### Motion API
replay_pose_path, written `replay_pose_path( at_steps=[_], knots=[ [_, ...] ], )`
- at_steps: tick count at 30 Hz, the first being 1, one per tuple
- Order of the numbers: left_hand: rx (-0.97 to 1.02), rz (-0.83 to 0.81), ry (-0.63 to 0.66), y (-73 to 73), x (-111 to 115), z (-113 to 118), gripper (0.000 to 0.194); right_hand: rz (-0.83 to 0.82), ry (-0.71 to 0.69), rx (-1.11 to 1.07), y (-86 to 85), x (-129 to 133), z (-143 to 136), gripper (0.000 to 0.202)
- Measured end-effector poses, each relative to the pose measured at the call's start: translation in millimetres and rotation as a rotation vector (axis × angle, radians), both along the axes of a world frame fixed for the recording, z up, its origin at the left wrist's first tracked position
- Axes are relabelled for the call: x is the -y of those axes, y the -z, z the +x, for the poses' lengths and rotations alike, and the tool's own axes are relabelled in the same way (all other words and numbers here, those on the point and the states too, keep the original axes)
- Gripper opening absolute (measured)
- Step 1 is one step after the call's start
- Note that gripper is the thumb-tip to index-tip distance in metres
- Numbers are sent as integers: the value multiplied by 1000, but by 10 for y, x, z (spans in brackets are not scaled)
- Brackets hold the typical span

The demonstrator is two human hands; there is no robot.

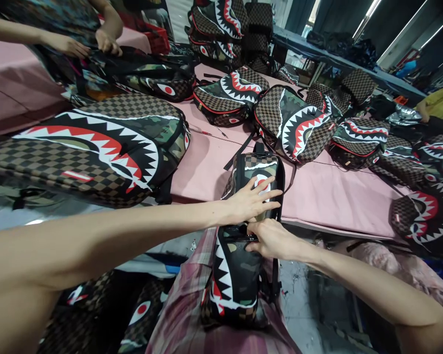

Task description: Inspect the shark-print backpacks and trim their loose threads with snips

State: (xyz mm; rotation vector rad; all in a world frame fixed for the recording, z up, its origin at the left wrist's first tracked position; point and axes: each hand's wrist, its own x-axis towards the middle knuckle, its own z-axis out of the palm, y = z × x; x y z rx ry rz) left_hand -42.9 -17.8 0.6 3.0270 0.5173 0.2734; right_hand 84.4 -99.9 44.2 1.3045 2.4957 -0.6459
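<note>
L hand [249,200] splayed flat on bag [239,280], R hand [271,238] curled just below.

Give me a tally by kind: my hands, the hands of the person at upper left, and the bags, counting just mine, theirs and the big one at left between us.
Your hands (left hand, right hand): 2
Other person's hands: 2
Bags (your bag, their bag, big bag): 3
Total: 7

Long, flat pink table [317,191]: large brown-checkered, shark-print backpack [88,152] at left; camouflage-and-checkered backpack [286,120] farther right; brown-checkered backpack pile [221,34] behind both.
</note>
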Motion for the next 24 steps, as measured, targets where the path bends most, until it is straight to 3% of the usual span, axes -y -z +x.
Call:
replay_pose_path(
  at_steps=[7, 9, 14, 18, 21, 24],
  knots=[
    [33, 12, -9, -15, 13, 13, 54, 5, 13, 20, 29, -35, -11, 25],
    [37, 22, -10, -16, 23, 10, 52, -23, 35, -91, 51, -21, 12, 23],
    [54, 94, -25, 74, 60, 56, 56, -158, 248, -544, 189, 129, 105, 27],
    [68, 124, -60, 152, 35, 110, 65, -196, 283, -768, 262, 258, 168, 26],
    [95, 75, -37, 105, 37, 31, 69, -167, 365, -817, 286, 358, 240, 23],
    [174, -57, -129, -45, 249, -163, 66, -132, 429, -843, 299, 477, 330, 26]
  ],
)
